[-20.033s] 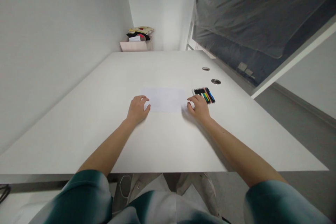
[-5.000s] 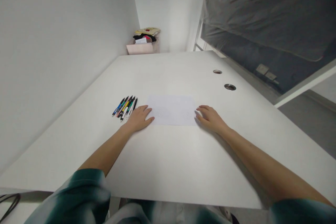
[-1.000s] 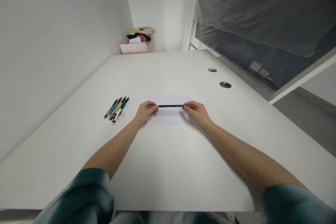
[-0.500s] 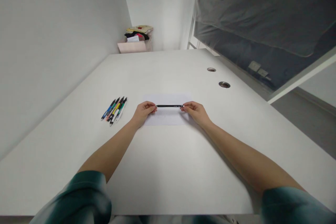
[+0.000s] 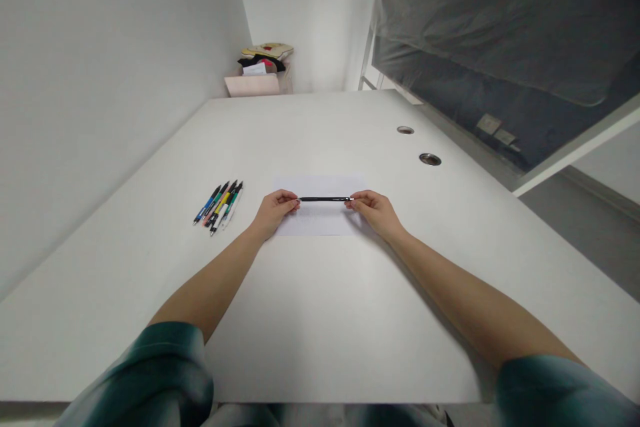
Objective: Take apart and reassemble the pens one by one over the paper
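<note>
A slim black pen (image 5: 324,199) is stretched level between my two hands, above a white sheet of paper (image 5: 320,223). My left hand (image 5: 277,208) pinches its left end between thumb and fingers. At the other end, my right hand (image 5: 373,208) pinches the pen's tip in the same way. Both hands lie over the side edges of the sheet and partly hide them. To the left of my left hand, several pens (image 5: 219,205) in blue, green, yellow, black and white lie side by side on the white table (image 5: 310,320).
Two round metal-rimmed cable holes (image 5: 430,159) are set in the table's right side. At the far end stands a pale pink box (image 5: 253,85) with cloth items piled on it. A white wall (image 5: 100,80) borders the left; a bed frame with a dark cover (image 5: 490,33) is at the right.
The whole view has shifted very slightly as my head moved. Both hands keep their pinch on the pen, which stays level over the paper.
</note>
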Available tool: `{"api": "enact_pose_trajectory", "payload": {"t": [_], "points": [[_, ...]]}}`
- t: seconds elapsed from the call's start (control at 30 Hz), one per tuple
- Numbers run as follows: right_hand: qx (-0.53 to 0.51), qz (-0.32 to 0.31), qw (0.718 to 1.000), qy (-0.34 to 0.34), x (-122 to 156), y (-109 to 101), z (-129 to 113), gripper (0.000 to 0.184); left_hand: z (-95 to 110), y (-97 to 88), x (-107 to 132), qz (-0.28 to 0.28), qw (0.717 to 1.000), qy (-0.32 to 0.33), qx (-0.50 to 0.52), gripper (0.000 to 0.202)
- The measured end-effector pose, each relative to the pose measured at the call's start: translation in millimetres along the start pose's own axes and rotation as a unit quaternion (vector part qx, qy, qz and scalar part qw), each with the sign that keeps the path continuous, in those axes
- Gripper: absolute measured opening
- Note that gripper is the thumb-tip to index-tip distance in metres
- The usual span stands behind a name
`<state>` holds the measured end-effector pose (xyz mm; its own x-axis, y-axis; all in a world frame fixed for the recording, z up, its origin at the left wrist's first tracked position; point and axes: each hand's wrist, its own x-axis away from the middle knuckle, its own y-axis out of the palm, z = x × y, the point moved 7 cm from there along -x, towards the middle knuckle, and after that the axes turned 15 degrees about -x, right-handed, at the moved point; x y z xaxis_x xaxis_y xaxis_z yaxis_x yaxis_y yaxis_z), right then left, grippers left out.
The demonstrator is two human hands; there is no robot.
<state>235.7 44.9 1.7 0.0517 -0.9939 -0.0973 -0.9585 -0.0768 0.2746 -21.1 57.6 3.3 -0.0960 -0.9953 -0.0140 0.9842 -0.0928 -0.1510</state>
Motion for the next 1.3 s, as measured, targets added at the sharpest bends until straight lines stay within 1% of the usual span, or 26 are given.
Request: {"api": "enact_pose_trajectory", "payload": {"t": [0.17, 0.37, 0.77, 1.07, 1.3], "points": [[0.018, 0.001, 1.000, -0.006, -0.3, -1.0, -0.5, 0.035, -1.4, -1.1, -1.0, 0.007, 1.000, 0.013, -0.018, 0.031], [0.076, 0.013, 0.997, -0.025, -3.0, -6.2, -0.7, 0.034, -1.7, -1.2, -2.2, 0.012, 0.999, 0.015, -0.034, 0.030], [0.101, 0.013, 0.994, -0.039, -2.1, -6.5, -2.3, 0.031, -1.4, -2.8, -1.6, 0.015, 0.998, 0.020, -0.053, 0.034], [0.120, 0.010, 0.992, -0.038, -3.1, -7.3, 0.3, 0.033, 0.9, -2.3, -0.2, 0.014, 0.998, 0.019, -0.056, 0.034], [0.124, 0.016, 0.992, -0.029, -1.1, -5.6, -2.5, 0.031, 1.1, -1.9, -0.3, 0.012, 0.998, 0.021, -0.065, 0.031]]}}
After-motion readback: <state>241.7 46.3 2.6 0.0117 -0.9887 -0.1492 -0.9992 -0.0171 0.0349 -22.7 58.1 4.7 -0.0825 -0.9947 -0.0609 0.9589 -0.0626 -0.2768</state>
